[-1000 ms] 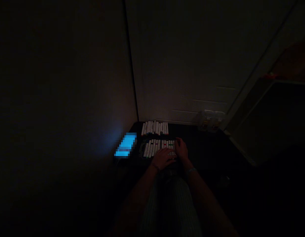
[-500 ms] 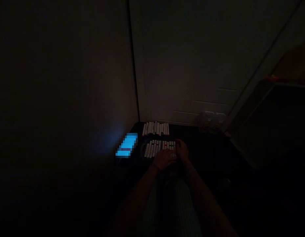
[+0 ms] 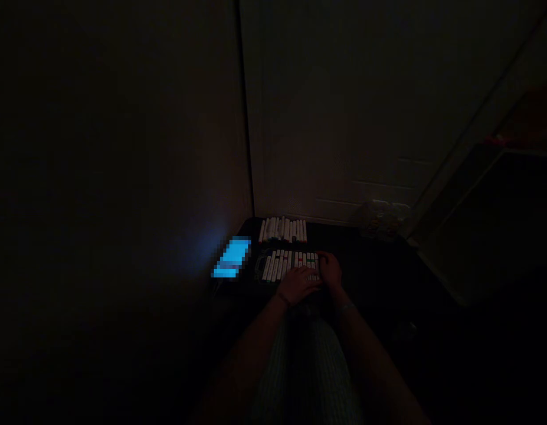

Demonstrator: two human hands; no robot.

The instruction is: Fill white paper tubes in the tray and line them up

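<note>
White markers with coloured bands [image 3: 277,265] lie side by side in a row on a dark table. My left hand [image 3: 298,284] rests across the lower right part of this row, its fingers stretched out flat over the markers. At the row's right end my right hand [image 3: 330,270] has its fingers curled round the outermost markers. The dark hides its thumb and part of its grip. Behind, close to the wall, lies a second row of white markers [image 3: 282,230], which neither hand touches.
A bright blue, pixelated screen [image 3: 232,258] glows left of the markers, by the left wall [image 3: 167,177]. Clear plastic containers [image 3: 385,219] stand at the back right of the dark table [image 3: 379,277]. A dark box-like shape with a pale edge [image 3: 503,154] rises farther right.
The whole view has shifted slightly, so everything sits a little farther right. Both hands keep nearly the same place on the front row of markers.
</note>
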